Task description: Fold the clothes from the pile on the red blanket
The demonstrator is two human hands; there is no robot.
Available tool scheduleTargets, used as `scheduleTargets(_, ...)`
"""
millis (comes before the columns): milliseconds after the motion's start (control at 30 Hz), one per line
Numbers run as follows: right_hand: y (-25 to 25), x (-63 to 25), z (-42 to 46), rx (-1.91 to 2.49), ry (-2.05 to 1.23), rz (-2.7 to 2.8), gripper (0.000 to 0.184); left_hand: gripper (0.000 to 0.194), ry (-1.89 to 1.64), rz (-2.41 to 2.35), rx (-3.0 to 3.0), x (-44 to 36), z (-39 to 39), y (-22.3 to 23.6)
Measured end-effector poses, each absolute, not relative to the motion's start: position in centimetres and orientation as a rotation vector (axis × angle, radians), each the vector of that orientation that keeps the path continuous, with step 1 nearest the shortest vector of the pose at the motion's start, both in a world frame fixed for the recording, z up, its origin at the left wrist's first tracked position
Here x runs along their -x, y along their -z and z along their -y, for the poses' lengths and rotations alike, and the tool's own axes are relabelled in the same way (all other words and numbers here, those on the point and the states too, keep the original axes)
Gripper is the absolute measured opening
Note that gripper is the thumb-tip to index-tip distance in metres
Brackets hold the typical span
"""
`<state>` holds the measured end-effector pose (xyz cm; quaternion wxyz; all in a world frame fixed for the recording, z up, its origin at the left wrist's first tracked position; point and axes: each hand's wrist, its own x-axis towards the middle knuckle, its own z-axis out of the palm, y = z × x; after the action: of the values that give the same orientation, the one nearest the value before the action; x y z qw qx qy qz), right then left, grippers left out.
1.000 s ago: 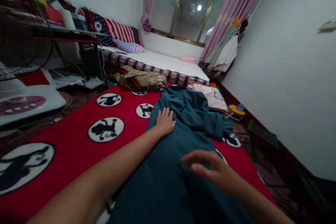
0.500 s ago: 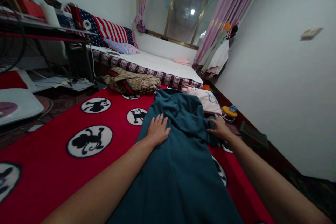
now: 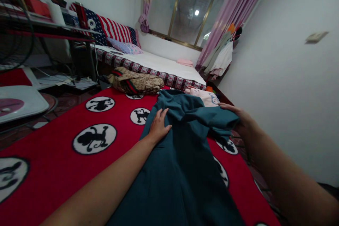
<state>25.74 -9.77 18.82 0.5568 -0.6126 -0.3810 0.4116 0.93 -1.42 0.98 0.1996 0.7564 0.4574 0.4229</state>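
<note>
A dark teal dress [image 3: 169, 169] with a short sleeve lies lengthwise over a red blanket [image 3: 60, 169] printed with black monkeys in white circles. My left hand [image 3: 159, 126] rests on the upper part of the dress, its fingers apart and pressing lightly on the cloth. At the right, my right hand [image 3: 242, 122] grips the end of the dress's sleeve [image 3: 222, 117] and holds it raised off the blanket. The fingertips at the sleeve's underside are partly hidden.
Beyond the dress lie a brown patterned cloth item [image 3: 137, 80] and a folded pink garment [image 3: 203, 96]. A bed with a white top [image 3: 159, 61] stands under the window. To the left are a cluttered desk [image 3: 66, 30] and a white stool [image 3: 22, 102].
My right hand has moved right and lifted the sleeve, drawing it outward from the dress. My left hand stays on the cloth, its fingers slightly shifted. The view has tilted a little.
</note>
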Motion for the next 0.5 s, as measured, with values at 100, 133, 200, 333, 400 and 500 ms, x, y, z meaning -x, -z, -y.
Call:
scheduleTargets(100, -19.7, -22.5, 11.2, 1.305, -1.055, 0.750, 0.028, 0.088, -1.347, -1.130, -2.149, -0.7, 1.8, -1.5)
scheduleTargets(133, -19.9, -21.5, 11.7, 1.254, -1.054, 0.721, 0.028, 0.082, -1.399, -1.068, -2.166, -0.6, 1.9, -1.7)
scheduleTargets(200, -20.1, -19.7, 12.8, 1.139, -1.056, 0.689, 0.026, 0.052, -1.523, -0.970, -2.161, -0.4, 2.0, -2.1)
scheduleTargets(333, -20.2, -17.0, 14.7, 0.939, -1.089, 0.687, 0.025, 0.011, -1.764, -0.944, -2.000, 0.2, 1.6, -2.9)
scheduleTargets(400, -20.0, -16.4, 15.3, 0.906, -1.108, 0.688, 0.026, 0.013, -1.804, -1.009, -1.885, 0.6, 1.3, -3.2)
scheduleTargets(500, -19.2, -16.3, 15.7, 0.949, -1.114, 0.692, 0.027, 0.017, -1.695, -1.201, -1.673, 1.0, 1.0, -3.5)
